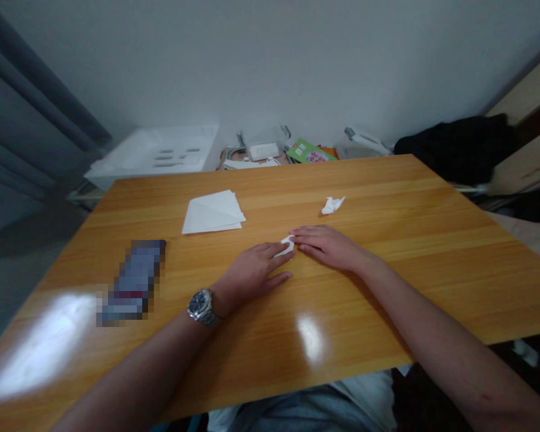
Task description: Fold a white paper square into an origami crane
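A small piece of folded white paper lies on the wooden table between my hands. My left hand rests palm down over its left part, fingers stretched out and thumb apart, holding the paper flat against the tabletop. From the other side, my right hand touches the paper's right end with its fingertips, its fingers extended and low over the wood. Both hands partly cover the paper, so its full shape is hidden. Beyond my right hand sits a small folded white paper figure. A silver watch is on my left wrist.
Several white paper sheets lie stacked at the back left of the table. A pixelated phone-like object is at the left. Behind the table's far edge are a white foam tray, a green booklet and dark cloth.
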`<state>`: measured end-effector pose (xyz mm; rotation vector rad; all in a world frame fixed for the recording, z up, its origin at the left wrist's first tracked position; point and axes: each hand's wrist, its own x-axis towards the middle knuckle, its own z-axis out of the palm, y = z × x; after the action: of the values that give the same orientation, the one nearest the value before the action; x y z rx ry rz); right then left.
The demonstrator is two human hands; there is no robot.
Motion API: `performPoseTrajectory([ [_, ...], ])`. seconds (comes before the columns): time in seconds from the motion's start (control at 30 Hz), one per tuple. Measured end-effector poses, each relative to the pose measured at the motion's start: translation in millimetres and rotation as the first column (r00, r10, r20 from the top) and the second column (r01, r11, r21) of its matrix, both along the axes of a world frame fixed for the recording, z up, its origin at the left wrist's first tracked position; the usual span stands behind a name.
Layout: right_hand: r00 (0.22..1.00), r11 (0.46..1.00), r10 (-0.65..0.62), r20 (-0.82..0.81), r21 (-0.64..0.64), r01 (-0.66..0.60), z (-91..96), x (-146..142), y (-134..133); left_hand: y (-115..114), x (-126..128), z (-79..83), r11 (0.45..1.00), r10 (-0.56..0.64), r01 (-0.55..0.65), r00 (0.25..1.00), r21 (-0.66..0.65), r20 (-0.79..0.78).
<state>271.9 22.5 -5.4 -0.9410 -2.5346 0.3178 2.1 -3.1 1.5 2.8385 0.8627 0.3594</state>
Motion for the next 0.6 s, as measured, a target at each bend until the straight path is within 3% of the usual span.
performPoseTrajectory([
  [0.6,1.000,0.996,-0.001,0.006,-0.087,0.001,2.8,4.5,-1.2,-0.5,1.7,1.8,1.000,-0.006,0.006,1.000,-0.012,-0.015],
])
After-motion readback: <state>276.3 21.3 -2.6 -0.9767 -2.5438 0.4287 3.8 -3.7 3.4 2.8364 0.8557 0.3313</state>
